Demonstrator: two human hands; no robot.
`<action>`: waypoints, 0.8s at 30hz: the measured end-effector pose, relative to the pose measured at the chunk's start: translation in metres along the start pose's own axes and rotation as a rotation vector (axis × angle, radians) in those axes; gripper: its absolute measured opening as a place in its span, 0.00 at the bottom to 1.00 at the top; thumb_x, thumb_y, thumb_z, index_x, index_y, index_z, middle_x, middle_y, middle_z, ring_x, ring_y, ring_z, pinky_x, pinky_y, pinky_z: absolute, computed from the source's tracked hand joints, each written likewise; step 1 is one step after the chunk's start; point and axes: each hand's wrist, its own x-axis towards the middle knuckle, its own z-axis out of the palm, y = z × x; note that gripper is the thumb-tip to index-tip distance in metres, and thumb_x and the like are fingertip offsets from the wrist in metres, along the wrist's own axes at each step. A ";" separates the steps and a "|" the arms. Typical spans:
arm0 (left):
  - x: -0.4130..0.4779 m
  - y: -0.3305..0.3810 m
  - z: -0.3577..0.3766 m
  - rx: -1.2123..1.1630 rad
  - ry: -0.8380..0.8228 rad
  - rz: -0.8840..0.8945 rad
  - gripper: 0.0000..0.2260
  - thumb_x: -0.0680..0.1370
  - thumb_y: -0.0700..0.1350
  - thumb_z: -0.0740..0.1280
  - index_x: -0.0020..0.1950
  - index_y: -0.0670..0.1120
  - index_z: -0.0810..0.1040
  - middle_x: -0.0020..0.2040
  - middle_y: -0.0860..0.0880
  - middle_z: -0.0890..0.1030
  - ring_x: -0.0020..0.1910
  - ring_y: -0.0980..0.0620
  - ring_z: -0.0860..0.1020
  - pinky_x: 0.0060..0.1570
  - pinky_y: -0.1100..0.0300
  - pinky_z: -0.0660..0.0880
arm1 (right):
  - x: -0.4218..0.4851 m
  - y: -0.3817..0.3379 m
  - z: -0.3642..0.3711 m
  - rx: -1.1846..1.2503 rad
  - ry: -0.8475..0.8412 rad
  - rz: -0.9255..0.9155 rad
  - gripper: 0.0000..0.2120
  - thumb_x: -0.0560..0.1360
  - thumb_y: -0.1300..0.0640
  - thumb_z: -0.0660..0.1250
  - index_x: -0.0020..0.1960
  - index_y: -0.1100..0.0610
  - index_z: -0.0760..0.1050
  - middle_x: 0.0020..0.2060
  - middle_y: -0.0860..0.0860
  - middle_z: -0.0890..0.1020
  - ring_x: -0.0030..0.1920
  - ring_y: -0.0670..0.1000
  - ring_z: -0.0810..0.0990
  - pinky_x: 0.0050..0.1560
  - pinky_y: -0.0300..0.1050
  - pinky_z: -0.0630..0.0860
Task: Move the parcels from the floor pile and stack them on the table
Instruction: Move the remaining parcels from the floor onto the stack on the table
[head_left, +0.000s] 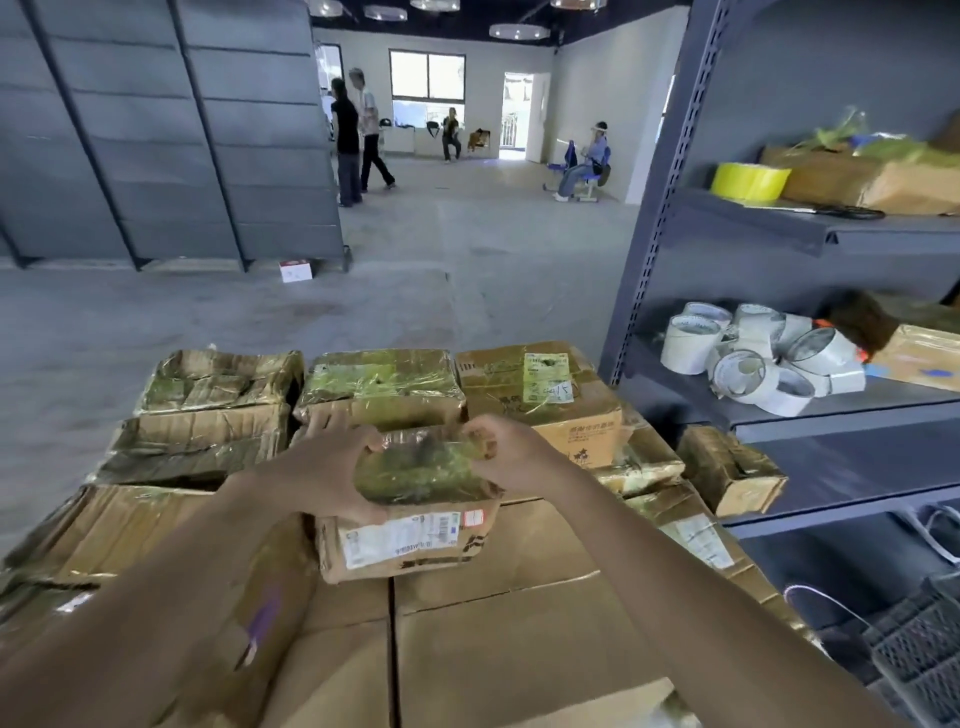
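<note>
I hold a small taped cardboard parcel (415, 514) with a white shipping label on its near side. My left hand (322, 478) grips its left edge, thumb on top. My right hand (511, 452) grips its upper right corner. The parcel sits on or just above a layer of large flat cardboard boxes (498, 649) that covers the stacking surface. Behind it stand three taped parcels in a row: a left one (218, 382), a middle one (382, 384) and a right one (540, 384) with a green-white label. The table itself is hidden under the boxes.
A grey metal shelf unit (779, 228) stands at the right, holding several tape rolls (753, 358), a yellow roll (748, 179) and boxes. A small parcel (727, 467) leans by the shelf. A wire basket (919, 649) is at lower right. People stand and sit far back.
</note>
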 end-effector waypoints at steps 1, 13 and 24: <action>-0.003 0.008 0.002 -0.003 0.015 0.010 0.37 0.63 0.63 0.74 0.67 0.57 0.62 0.64 0.50 0.60 0.64 0.48 0.64 0.60 0.52 0.72 | -0.007 0.005 -0.005 -0.007 -0.022 0.001 0.22 0.78 0.54 0.65 0.71 0.50 0.66 0.65 0.50 0.73 0.40 0.44 0.78 0.41 0.37 0.76; -0.014 0.155 -0.009 -0.034 0.034 0.337 0.26 0.66 0.56 0.76 0.58 0.57 0.67 0.57 0.55 0.58 0.55 0.59 0.66 0.48 0.65 0.72 | -0.079 0.068 -0.076 -0.114 0.018 -0.145 0.09 0.81 0.48 0.60 0.53 0.47 0.78 0.43 0.48 0.81 0.38 0.47 0.78 0.39 0.43 0.74; 0.068 0.257 -0.007 -0.211 -0.002 0.473 0.27 0.72 0.67 0.64 0.68 0.60 0.66 0.71 0.63 0.56 0.69 0.59 0.61 0.65 0.57 0.63 | -0.113 0.167 -0.172 -0.228 0.088 0.158 0.20 0.82 0.47 0.59 0.35 0.55 0.74 0.29 0.48 0.74 0.30 0.46 0.72 0.31 0.39 0.64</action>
